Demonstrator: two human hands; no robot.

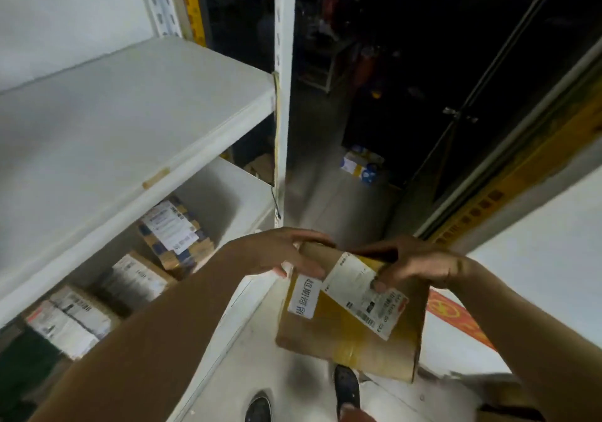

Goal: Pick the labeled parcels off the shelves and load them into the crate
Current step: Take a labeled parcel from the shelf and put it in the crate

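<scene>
I hold a brown cardboard parcel with white labels in front of me, above the floor. My left hand holds its upper left edge, thumb on the near face and fingers over the top. Its upper right corner sits in the grip of my right hand, fingertips on the white shipping label. Three more labeled parcels lie on the lower shelf at left: one at the back, one in the middle, one nearest. No crate can be made out.
The white shelf board above the parcels is bare. A white upright post stands at the shelf's corner. Boxes lie on the floor in the dark aisle ahead. My shoes show below. Another white unit flanks the right.
</scene>
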